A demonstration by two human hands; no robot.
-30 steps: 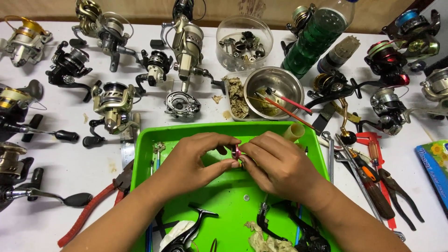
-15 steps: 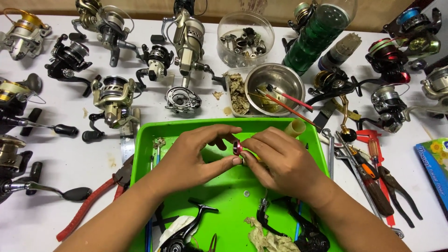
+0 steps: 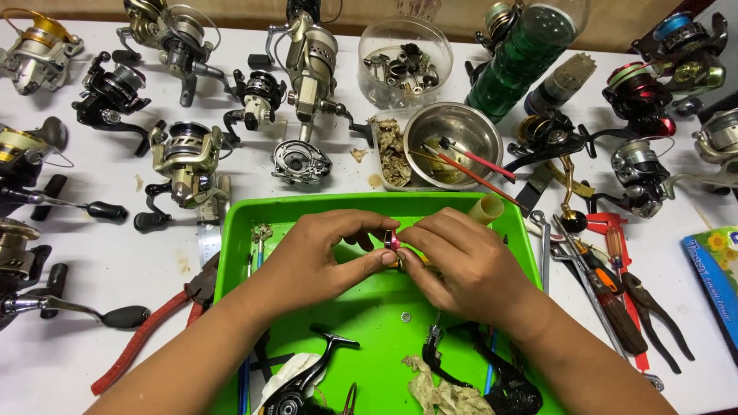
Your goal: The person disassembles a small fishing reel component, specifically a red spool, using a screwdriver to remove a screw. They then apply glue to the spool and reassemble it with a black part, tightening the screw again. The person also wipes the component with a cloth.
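Both my hands meet over the middle of a bright green tray. My left hand pinches a small pink reel part between thumb and fingertips. My right hand grips the same small part from the right, its fingers curled over it. A tiny washer lies on the tray just below my hands. Most of the pink part is hidden by my fingers.
Several fishing reels surround the tray on the white table. A steel bowl with brushes, a clear jar of parts and a green bottle stand behind. Red pliers lie left, screwdrivers and pliers right. Black reel parts and a rag fill the tray's near end.
My hands stay together on the pink part, with the fingers shifting slightly. The view has tilted a little, so everything sits lower in the picture.
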